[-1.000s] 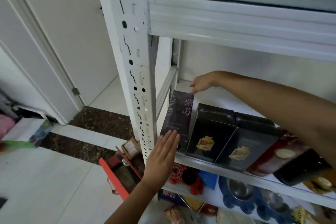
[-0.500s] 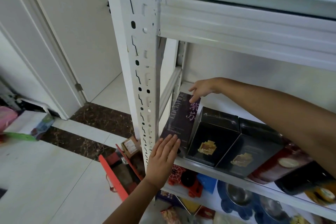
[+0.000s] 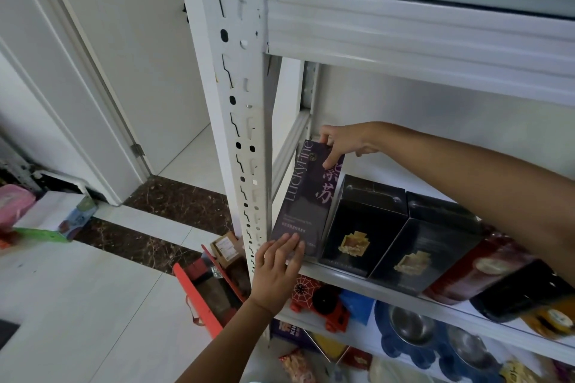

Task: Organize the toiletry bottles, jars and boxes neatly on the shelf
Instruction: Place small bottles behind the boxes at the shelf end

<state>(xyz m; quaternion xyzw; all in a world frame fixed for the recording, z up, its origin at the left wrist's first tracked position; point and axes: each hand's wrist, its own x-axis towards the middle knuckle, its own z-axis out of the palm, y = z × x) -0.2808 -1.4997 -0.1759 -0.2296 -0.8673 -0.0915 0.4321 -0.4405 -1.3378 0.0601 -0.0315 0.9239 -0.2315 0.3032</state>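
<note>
At the left end of the shelf (image 3: 389,288), just right of the white post (image 3: 245,134), your left hand (image 3: 280,270) lies flat, fingers straight, pressing the lower front of the tall purple box (image 3: 306,199), probably to square it with the row. The box leans slightly, touching the first black box (image 3: 364,227). Your right hand (image 3: 345,143), arm reaching across from the right, pinches its top edge, apparently steadying it.

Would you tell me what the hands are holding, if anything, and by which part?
The purple box: the right hand pinches its top edge, and the left hand presses flat against its lower front.
</note>
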